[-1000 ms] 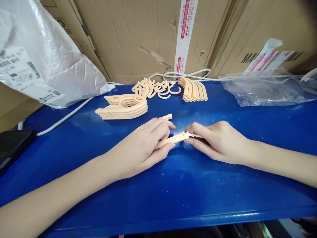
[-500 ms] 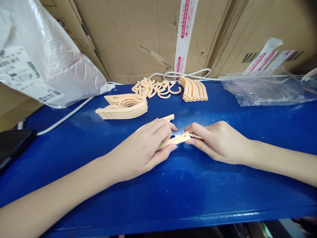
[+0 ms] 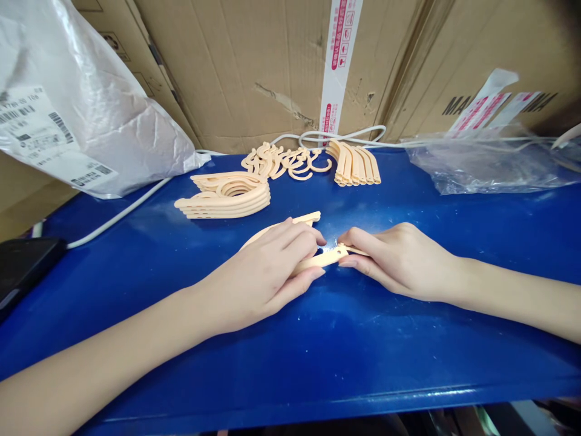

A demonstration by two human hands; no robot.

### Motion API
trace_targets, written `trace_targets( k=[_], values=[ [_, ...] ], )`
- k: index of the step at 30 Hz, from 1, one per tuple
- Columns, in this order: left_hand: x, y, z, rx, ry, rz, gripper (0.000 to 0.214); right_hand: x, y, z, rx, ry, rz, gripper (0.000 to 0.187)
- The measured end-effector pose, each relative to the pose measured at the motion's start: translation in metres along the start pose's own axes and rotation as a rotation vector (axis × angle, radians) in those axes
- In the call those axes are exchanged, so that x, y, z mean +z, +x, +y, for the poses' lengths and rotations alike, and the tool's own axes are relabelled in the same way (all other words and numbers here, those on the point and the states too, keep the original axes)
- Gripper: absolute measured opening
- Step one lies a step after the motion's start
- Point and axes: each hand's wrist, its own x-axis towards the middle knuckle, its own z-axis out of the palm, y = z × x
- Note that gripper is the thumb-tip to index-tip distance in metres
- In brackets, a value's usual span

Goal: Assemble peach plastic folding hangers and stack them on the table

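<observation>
My left hand [image 3: 276, 266] is closed around a cream plastic hanger body [image 3: 320, 260], pressing it low over the blue table. One end of that piece, with a small hole in it, sticks out toward the right; another edge shows beyond my fingers. Between thumb and forefinger my right hand [image 3: 399, 260] pinches a thin cream plastic piece [image 3: 357, 250], most of it hidden by the hand. Its tip meets the holed end of the hanger body. Whether the two are joined cannot be seen.
Behind my hands lie stacked hanger bodies [image 3: 227, 203], a heap of hanger hooks [image 3: 290, 160] and a row of curved hanger arms [image 3: 356, 163]. A white parcel bag [image 3: 122, 121], a phone [image 3: 27, 266], a cable [image 3: 122, 212], clear plastic [image 3: 490, 163] and cardboard boxes [image 3: 254, 54] surround them.
The hanger body in my left hand has tilted very slightly, its holed end shifting a little left. Both hands stay almost in place and keep their grips.
</observation>
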Motion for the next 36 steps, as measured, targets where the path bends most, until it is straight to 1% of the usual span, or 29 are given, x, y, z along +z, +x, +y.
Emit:
trace_targets(
  k=[4,9,12,16,22,30,36],
  values=[
    [0.0002,-0.0005,-0.0011,0.007,-0.009,-0.005,0.015,-0.0010,0.0001,-0.0013,-0.043,-0.059,0.032,0.039],
    [0.0004,-0.0009,-0.0022,0.018,0.009,-0.019,0.014,-0.0021,-0.0015,-0.0061,-0.116,-0.244,0.105,0.036],
    [0.0004,-0.0006,-0.0026,0.019,0.012,-0.021,0.013,-0.0030,-0.0018,-0.0080,-0.126,-0.305,0.115,0.037],
    [0.0008,0.0007,-0.0025,0.011,-0.012,-0.022,0.016,-0.0043,-0.0015,-0.0081,-0.100,-0.303,0.089,0.038],
    [0.0023,0.0010,-0.0015,-0.008,-0.023,0.009,0.019,-0.0042,-0.0021,-0.0070,-0.086,-0.295,0.069,0.041],
    [0.0005,0.0014,-0.0028,0.002,-0.012,-0.017,0.017,-0.0046,-0.0017,-0.0066,-0.107,-0.325,0.103,0.038],
    [0.0024,0.0007,-0.0051,0.022,0.006,-0.012,0.013,-0.0030,-0.0020,-0.0054,-0.102,-0.302,0.091,0.036]
  ],
)
